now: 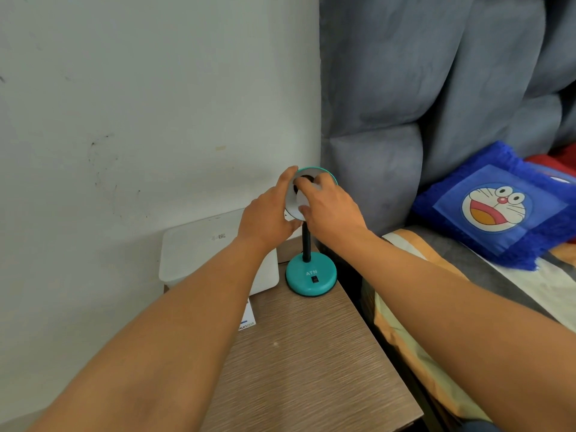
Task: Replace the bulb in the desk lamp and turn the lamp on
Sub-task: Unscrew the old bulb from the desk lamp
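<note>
Teal desk lamp (311,277) on our counter (311,353): left hand (268,213) grips its shade (324,174); right hand (330,207) clasps the white bulb (303,199) inside.

On a wooden nightstand (311,353) beside a bed, the left hand (268,213) grips the teal lamp's (311,275) shade (324,173) while the right hand (330,207) closes its fingers around a white bulb (301,199) at the socket.

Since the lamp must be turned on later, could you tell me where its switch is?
In the head view, the black switch sits on the front of the teal lamp base, under the "ATN" lettering, on the wooden table beside the white box.
</note>
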